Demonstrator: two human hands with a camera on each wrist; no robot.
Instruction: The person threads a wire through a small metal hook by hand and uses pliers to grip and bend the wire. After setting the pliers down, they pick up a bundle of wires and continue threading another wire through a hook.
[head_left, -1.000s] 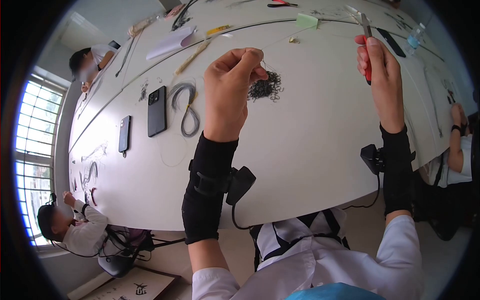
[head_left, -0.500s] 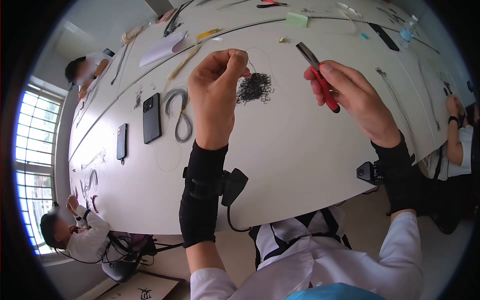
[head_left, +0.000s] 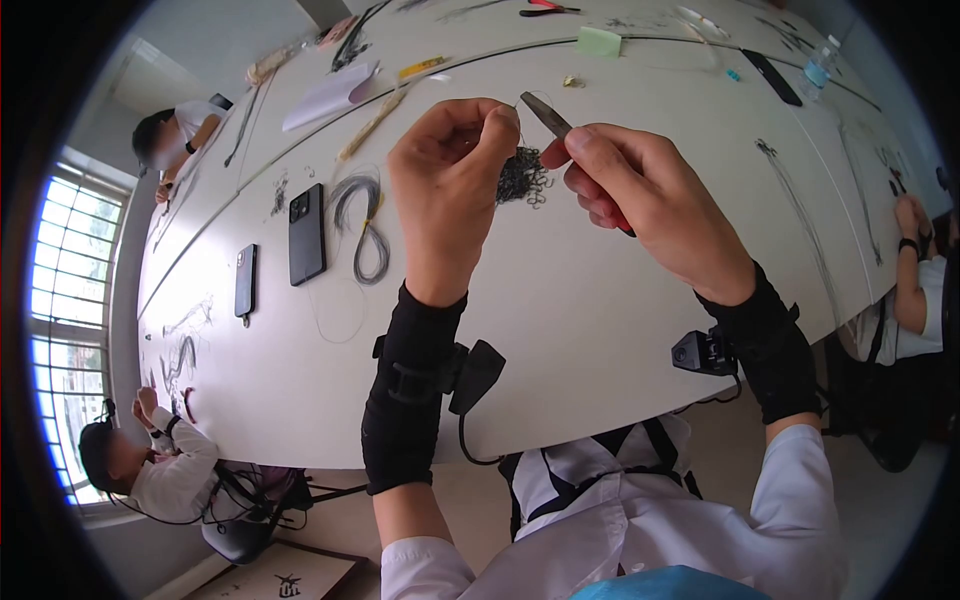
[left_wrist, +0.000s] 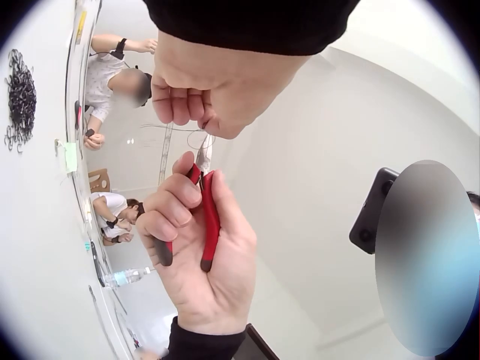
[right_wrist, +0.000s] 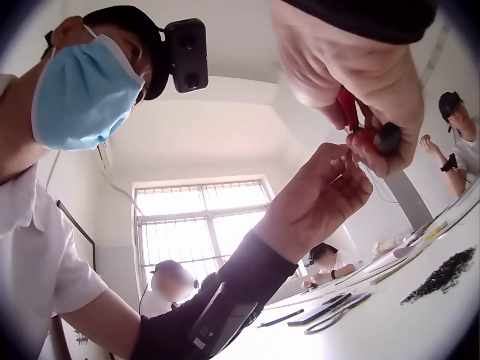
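The left hand [head_left: 452,195] is raised above the table, thumb and forefinger pinching a fine wire [left_wrist: 196,138] that loops near the fingertips. In the right hand [head_left: 650,200] are red-handled pliers [left_wrist: 210,225], the fingers curled round the grips. The pliers' metal tip [head_left: 543,114] is beside the left fingertips; whether it touches the wire cannot be told. Below the hands a pile of small dark hooks [head_left: 522,177] lies on the white table [head_left: 560,330], partly hidden by the left hand in the head view.
Two phones [head_left: 307,235] [head_left: 246,280] and a coiled wire bundle [head_left: 372,240] lie left of the hands. Farther back are white paper [head_left: 325,98], a green note [head_left: 598,41], a black phone [head_left: 771,77] and a bottle [head_left: 817,70]. Other people sit around the table.
The right hand has moved left with the pliers, from far right to beside the left hand. The left hand still pinches the wire and has shifted only slightly.
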